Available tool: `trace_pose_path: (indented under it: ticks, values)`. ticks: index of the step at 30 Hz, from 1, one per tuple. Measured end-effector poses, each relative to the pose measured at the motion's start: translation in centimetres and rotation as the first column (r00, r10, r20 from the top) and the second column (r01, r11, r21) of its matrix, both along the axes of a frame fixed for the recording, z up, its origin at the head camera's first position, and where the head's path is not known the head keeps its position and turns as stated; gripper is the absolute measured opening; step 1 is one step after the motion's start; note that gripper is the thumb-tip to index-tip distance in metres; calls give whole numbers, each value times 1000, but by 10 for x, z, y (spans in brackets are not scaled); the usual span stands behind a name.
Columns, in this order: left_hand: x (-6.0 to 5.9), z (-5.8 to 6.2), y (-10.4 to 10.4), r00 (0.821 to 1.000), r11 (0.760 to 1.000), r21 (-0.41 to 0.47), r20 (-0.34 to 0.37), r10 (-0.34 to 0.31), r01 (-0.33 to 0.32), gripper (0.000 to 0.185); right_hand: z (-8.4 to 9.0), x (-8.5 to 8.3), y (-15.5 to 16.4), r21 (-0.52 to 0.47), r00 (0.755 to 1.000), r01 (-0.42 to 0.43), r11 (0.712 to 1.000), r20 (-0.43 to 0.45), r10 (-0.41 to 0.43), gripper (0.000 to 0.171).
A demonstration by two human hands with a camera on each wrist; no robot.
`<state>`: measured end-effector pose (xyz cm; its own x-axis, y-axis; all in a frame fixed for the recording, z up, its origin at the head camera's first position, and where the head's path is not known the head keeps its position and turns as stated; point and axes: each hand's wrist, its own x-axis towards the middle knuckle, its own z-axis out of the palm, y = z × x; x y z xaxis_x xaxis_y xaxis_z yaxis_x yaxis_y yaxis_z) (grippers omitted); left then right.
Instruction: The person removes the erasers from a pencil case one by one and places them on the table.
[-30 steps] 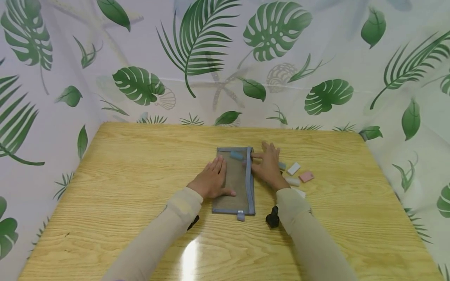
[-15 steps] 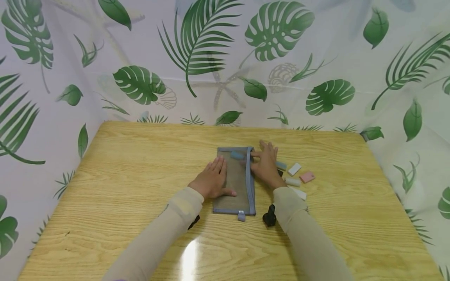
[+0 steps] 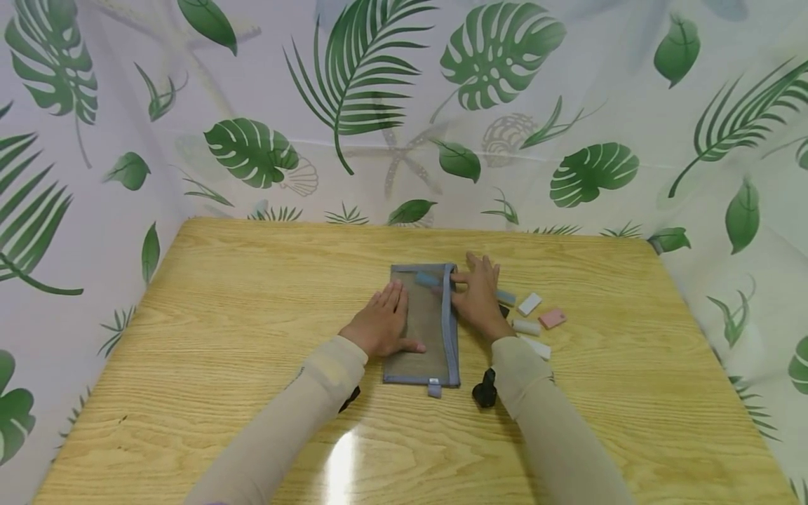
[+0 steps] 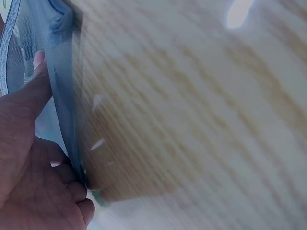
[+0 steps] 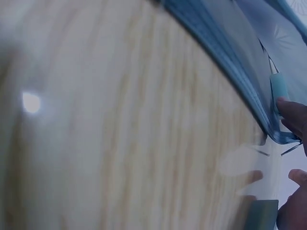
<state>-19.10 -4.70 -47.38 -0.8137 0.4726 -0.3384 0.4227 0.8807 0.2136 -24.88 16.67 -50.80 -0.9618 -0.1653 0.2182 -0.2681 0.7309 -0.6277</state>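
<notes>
A flat mesh zip pouch (image 3: 421, 330) with blue-grey trim lies on the table, its long right edge parted. My left hand (image 3: 379, 319) rests flat on it, fingers straight and thumb spread across the mesh; in the left wrist view the thumb (image 4: 39, 64) lies on the mesh. Reaching in at the pouch's upper right is my right hand (image 3: 477, 298). Its thumb and index finger pinch the near end of a small light blue cylinder (image 5: 278, 88), which shows through the mesh. The other fingers stay outside, spread apart.
Right of the right hand lie a grey-blue stick (image 3: 506, 297), a white block (image 3: 529, 304), a pink block (image 3: 553, 318), a pale cylinder (image 3: 526, 327) and another white block (image 3: 537, 346). A dark piece (image 3: 503, 311) is partly hidden behind the hand. Leaf-printed cloth (image 3: 404, 105) surrounds the wooden table (image 3: 252, 280).
My right hand and wrist have shifted slightly left, uncovering more of the grey-blue stick and dark piece. My left hand stays on the pouch.
</notes>
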Motion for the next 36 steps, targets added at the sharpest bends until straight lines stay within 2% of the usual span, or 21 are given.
trace_pose_path:
  ticks: [5, 22, 36]
  values:
    - [0, 1, 1, 1000, 1000, 12, 2, 6, -6, 107, -1, 1, 4, 5, 1000, -11, 1000, -23, 11, 40]
    - [1, 1, 3, 1000, 1000, 20, 6, 9, -9, 108, 10, 15, 29, -1, 997, -79, 997, -10, 79, 24]
    - [1, 0, 2, 1000, 1000, 18, -4, -1, 1, 108, 24, 26, 57, 47, 994, -109, 993, 25, 107, 30]
